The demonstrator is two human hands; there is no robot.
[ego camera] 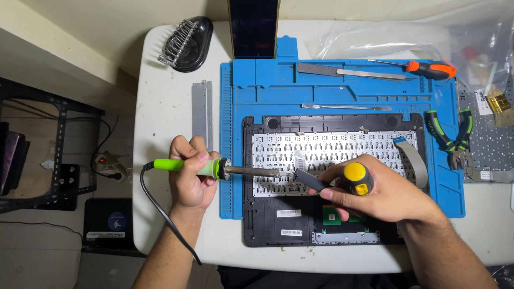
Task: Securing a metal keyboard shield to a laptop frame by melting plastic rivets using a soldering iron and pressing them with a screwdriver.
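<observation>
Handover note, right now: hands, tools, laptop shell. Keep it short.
Left hand: gripping the green-handled soldering iron, tip lying over the keyboard backplate.
Right hand: holding a yellow-capped tool whose dark blade meets the iron tip.
Opened laptop shell lies on the blue repair mat; flat ribbon cable hangs loose at its right.
Spare: tweezers, orange screwdriver, green pliers.
Backplate in place; how far the work has got is unclear.

Right hand hides tool shaft; phone cropped at top edge.
</observation>
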